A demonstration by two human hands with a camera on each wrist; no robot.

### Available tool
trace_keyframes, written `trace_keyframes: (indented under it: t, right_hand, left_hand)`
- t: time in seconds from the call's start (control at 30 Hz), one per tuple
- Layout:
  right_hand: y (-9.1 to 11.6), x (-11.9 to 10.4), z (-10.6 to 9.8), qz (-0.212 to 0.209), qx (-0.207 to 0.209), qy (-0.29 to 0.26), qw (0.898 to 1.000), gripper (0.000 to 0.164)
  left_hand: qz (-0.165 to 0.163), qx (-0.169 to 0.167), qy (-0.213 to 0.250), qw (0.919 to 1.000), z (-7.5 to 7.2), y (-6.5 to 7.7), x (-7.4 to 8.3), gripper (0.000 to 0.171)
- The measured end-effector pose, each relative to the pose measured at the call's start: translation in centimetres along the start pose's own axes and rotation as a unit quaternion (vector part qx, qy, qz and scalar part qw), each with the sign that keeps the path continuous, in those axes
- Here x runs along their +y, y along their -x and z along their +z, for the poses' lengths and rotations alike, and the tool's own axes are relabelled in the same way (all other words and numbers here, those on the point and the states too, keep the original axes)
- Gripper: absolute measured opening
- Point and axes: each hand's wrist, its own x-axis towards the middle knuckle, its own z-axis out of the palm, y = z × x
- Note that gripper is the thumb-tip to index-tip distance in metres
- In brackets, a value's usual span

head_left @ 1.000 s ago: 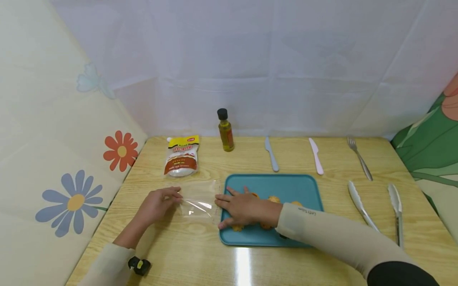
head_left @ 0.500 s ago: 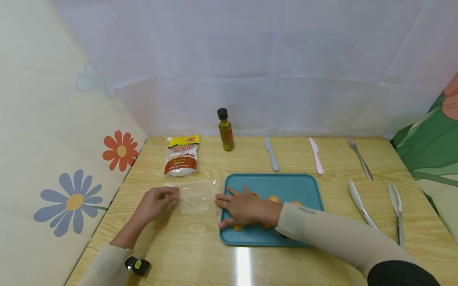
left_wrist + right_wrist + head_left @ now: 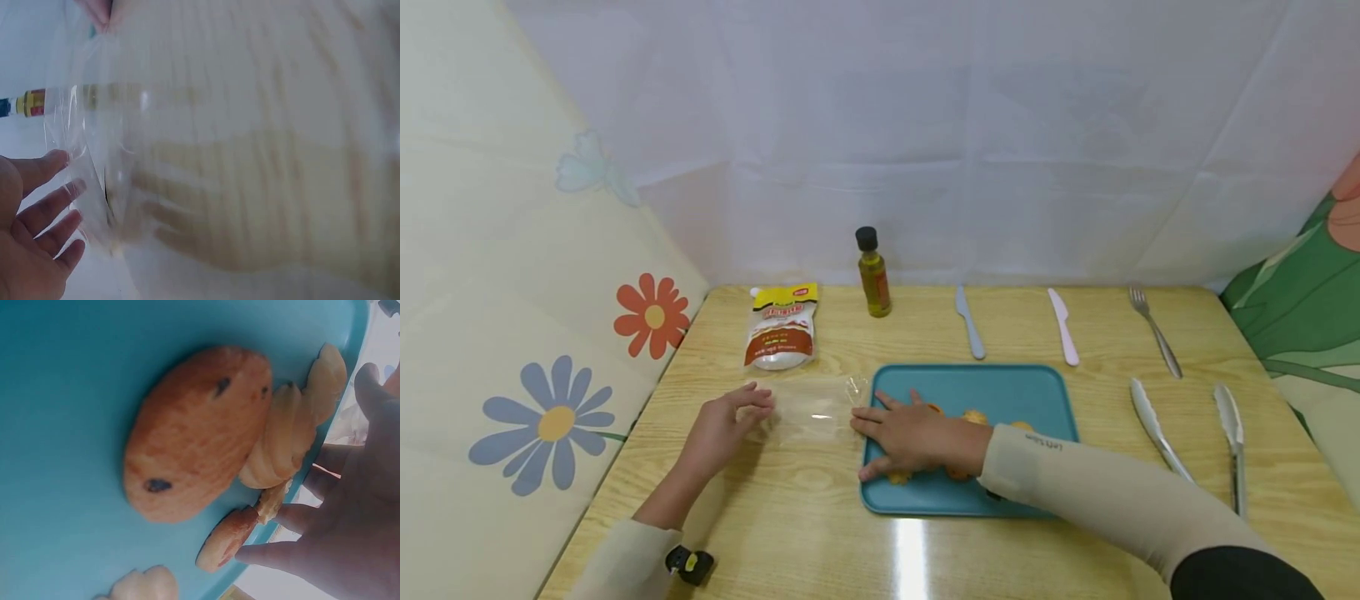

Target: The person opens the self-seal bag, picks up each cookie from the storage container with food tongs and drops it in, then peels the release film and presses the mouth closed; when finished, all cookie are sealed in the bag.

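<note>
A clear plastic bag (image 3: pixel 820 427) spreads over the table left of the teal tray (image 3: pixel 1000 383). My left hand (image 3: pixel 721 429) is at the bag's left edge; in the left wrist view its spread fingers (image 3: pixel 62 228) touch the film. My right hand (image 3: pixel 906 435) lies flat with fingers spread across the tray's left rim, fingertips at the bag's right end. Under and beside this hand are several bread-like pieces (image 3: pixel 975 417), partly hidden by hand and sleeve. In the right wrist view a brown oval roll (image 3: pixel 197 434) with dark spots lies near ridged pale pieces (image 3: pixel 281 434).
Behind the bag stands a yellow-topped pouch (image 3: pixel 781 325), with an oil bottle (image 3: pixel 874 279) to its right. A grey knife (image 3: pixel 970 323), a pink knife (image 3: pixel 1063 327) and a fork (image 3: pixel 1155 333) line the back. Metal tongs (image 3: pixel 1231 442) lie at the right.
My left hand has shifted slightly left and away from me, its fingers loosening. The bag's near edge has moved farther back and its glare has changed. The right hand stays in place.
</note>
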Motion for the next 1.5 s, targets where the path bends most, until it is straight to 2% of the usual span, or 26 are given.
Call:
trace_keyframes:
  t: [0.1, 0.17, 0.37, 0.57, 0.8, 1.0, 1.23, 1.5]
  right_hand:
    - [0.1, -0.1, -0.1, 0.002, -0.002, 0.000, 1.000, 0.085]
    - [0.1, -0.1, -0.1, 0.003, -0.004, 0.004, 1.000, 0.085]
    - [0.0, -0.2, 0.0, 0.006, -0.006, 0.014, 1.000, 0.086]
    - [0.0, -0.2, -0.1, 0.006, -0.005, 0.013, 1.000, 0.086]
    - [0.0, -0.2, -0.1, 0.006, -0.004, 0.009, 1.000, 0.086]
    - [-0.1, -0.2, -0.1, 0.008, -0.004, 0.004, 1.000, 0.088]
    - [0.0, -0.1, -0.1, 0.005, -0.003, -0.006, 1.000, 0.087]
    - [-0.1, 0.3, -0.3, -0.006, 0.007, -0.055, 0.998, 0.086]
  left_hand:
    - [0.025, 0.014, -0.028, 0.9992, 0.2, 0.0, 0.3, 0.013]
    - [0.025, 0.015, -0.031, 0.9991, 0.3, 0.0, 0.3, 0.013]
    - [-0.037, -0.017, 0.029, 0.9987, 0.5, 0.0, 0.1, 0.017]
    - [-0.058, -0.035, 0.085, 0.9941, 0.6, -0.2, -1.1, 0.018]
    - [-0.109, -0.061, 0.183, 0.9752, 0.0, -0.3, -2.0, 0.027]
    - [-0.115, -0.061, 0.227, 0.9652, -0.1, -0.5, -2.7, 0.028]
    - [-0.115, -0.067, 0.235, 0.9630, -0.2, -0.4, -2.9, 0.028]
    - [-0.123, -0.071, 0.227, 0.9636, -0.2, -0.3, -2.6, 0.029]
